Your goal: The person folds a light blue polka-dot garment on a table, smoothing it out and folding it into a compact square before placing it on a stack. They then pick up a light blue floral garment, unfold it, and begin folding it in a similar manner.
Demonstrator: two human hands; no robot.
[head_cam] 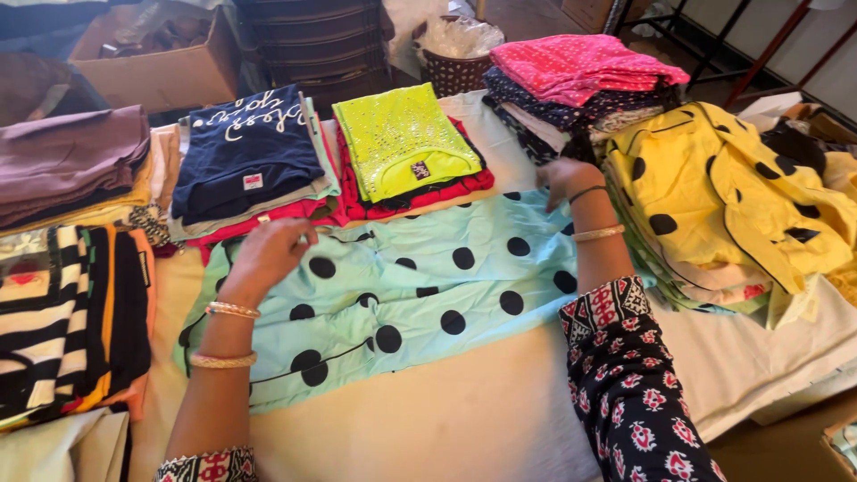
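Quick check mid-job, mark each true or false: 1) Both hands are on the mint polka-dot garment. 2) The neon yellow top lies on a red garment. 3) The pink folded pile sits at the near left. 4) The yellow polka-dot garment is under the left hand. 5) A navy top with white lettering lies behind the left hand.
1) True: the left hand and right hand both rest on the mint polka-dot garment, at its far edge.
2) True: the neon yellow top lies on a red garment.
3) False: the pink folded pile tops the far right stack.
4) False: the yellow polka-dot garment lies right of the right hand.
5) True: the navy top.
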